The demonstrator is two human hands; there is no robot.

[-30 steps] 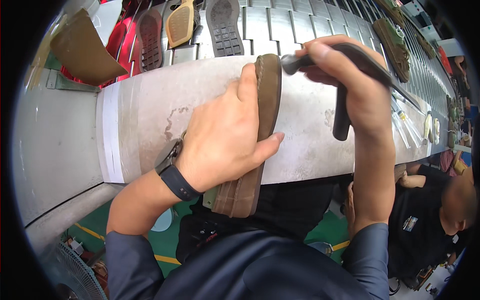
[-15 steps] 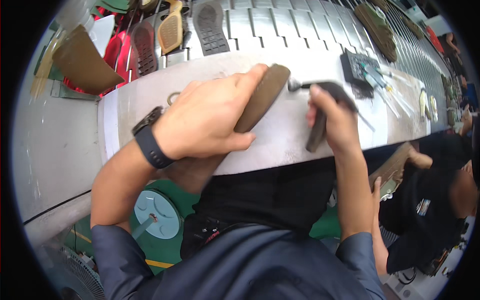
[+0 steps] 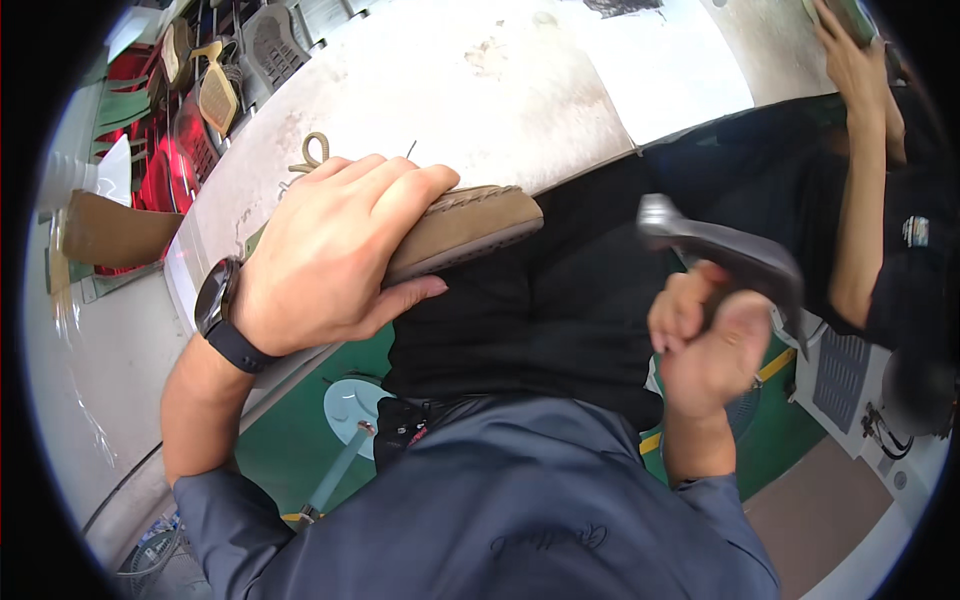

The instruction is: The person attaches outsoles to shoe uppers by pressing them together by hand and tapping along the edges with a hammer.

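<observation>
A brown shoe point(image 3: 468, 232) with a stitched seam and a thin sole lies at the table's front edge, its toe pointing right. Over its upper my left hand point(image 3: 335, 245) is wrapped, thumb low along the side; the palm hides the shoe's rear part. A tan lace loop point(image 3: 314, 150) sticks out past my knuckles. Off to the right, in front of my body, my right hand point(image 3: 712, 335) is closed round a hammer point(image 3: 735, 250). The hammer's metal face points left, well apart from the shoe. Its handle is mostly hidden by my fingers and blurred.
The pale worktable point(image 3: 470, 90) curves across the top. At upper left are several shoe soles point(image 3: 272, 45), a yellow shoe-shaped piece point(image 3: 217, 92) and a brown sheet point(image 3: 120, 232). A co-worker's arm point(image 3: 862, 190) reaches in on the right. Below stands a pale blue round stool base point(image 3: 352, 408).
The view has swung right. The shoe has turned from steeply slanted to nearly level, toe right. My right hand has drawn the hammer away from the shoe, toward my body.
</observation>
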